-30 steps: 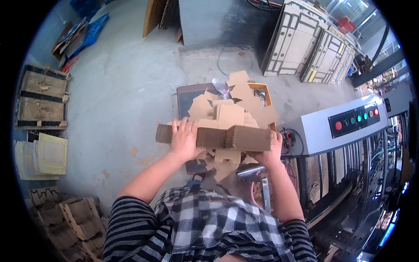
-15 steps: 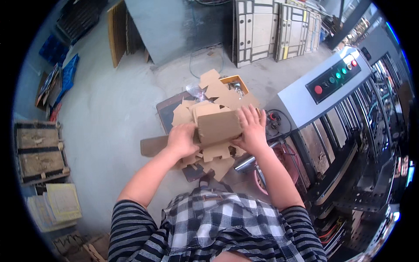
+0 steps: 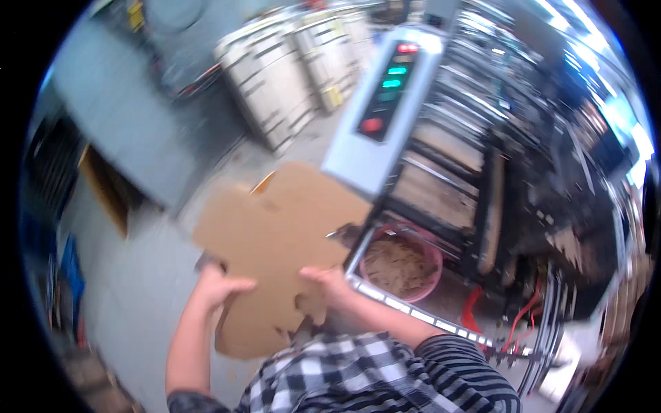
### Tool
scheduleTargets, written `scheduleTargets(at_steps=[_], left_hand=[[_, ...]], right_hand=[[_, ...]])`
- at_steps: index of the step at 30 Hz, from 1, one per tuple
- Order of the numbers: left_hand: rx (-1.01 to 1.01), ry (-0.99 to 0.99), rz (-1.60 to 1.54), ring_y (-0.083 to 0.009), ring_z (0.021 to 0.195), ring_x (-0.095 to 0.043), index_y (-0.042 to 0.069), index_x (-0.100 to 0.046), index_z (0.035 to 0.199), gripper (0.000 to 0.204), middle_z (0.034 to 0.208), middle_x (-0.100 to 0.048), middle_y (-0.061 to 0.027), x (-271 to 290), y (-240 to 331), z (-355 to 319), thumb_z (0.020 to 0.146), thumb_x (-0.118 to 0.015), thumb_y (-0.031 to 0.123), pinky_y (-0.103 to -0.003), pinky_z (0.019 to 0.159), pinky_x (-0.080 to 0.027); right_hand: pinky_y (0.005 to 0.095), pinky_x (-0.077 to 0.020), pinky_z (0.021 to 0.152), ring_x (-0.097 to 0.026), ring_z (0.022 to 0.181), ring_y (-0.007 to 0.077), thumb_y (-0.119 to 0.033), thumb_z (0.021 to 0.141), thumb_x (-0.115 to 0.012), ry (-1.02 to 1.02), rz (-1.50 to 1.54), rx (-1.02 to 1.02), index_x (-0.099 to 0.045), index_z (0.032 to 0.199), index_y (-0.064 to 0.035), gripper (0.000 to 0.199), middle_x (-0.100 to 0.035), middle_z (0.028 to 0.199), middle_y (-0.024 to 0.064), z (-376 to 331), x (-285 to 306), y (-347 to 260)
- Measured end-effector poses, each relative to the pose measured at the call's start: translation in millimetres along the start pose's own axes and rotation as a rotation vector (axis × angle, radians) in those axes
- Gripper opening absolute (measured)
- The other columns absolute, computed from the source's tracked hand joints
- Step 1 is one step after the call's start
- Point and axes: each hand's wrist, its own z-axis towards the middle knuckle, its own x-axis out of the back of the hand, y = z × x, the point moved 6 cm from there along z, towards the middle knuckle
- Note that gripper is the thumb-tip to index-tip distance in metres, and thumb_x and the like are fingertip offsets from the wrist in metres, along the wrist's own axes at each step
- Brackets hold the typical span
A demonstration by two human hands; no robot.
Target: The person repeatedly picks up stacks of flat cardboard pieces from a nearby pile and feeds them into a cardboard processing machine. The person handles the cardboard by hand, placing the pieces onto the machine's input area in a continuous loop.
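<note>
Both hands are up on the die-cut cardboard sheet, a flat brown blank with notched edges, held out in front of the chest. The left hand has its grip closed over the sheet's left lower edge, fingers curled onto the face. The right hand clamps the lower right edge, thumb on top, just beside the metal rim of the machine. The whole view is motion-blurred, so finer detail of the fingers is hard to make out.

The sheet sits just left of the grey control panel, its top right corner close under the panel's lower end. That panel carries a row of round lights, red, green and a larger red button. Below the panel and right of the sheet, a pink tub holds brownish scraps. Beyond the sheet, pale stacked bundles stand on the grey concrete floor.
</note>
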Motion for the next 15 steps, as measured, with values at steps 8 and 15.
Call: scheduleTargets(at_steps=[8,15], left_hand=[[-0.803,0.15,-0.116,-0.0222,0.128,-0.04,0.003,-0.02,0.148,0.108,0.138,-0.041,-0.0103,-44.0,151.8,-41.7,0.059,-0.078,0.024,-0.036,0.105,-0.033],[-0.711,0.125,0.086,-0.0192,0.096,-0.059,0.001,-0.05,0.118,0.076,0.107,-0.059,-0.0071,-165.4,197.6,-32.7,0.049,-0.081,0.0,-0.034,0.085,-0.049]], right_hand=[[0.0349,-0.0484,0.088,-0.059,0.101,0.0188,-0.011,0.068,-0.083,-0.222,-0.142,0.501,-0.056,0.118,-0.0004,0.058,-0.063,0.108,0.0078,-56.8,45.7,-159.6],[0.034,-0.0508,0.084,-0.06,0.1,0.0156,-0.004,0.065,-0.083,-0.191,-0.418,0.73,-0.055,0.12,-0.0035,0.062,-0.064,0.11,0.006,-123.5,123.1,-263.9]])
